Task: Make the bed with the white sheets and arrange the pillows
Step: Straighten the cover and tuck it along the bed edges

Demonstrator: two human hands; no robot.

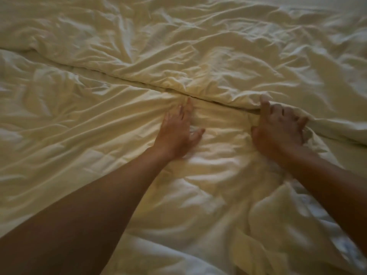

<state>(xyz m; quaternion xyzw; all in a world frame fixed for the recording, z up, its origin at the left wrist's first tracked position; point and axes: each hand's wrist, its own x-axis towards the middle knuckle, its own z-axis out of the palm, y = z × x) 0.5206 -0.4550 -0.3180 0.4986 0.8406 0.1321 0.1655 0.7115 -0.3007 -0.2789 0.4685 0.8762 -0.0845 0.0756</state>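
the crumpled white fabric sheet [89, 135] is pressed by the flat left hand [176, 132]; its fold [139, 81], held in the grip of the right hand [278, 130], should be drawn evenly.

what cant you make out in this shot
Head view:
- Pillows: none in frame; the picture's edges cut the bed off.
- Right hand: blur and the duvet fold hide its fingertips, so grip or press is unclear.
- Under the fold: covered by duvet.
- Bluish patch, bottom right: too blurred to name.
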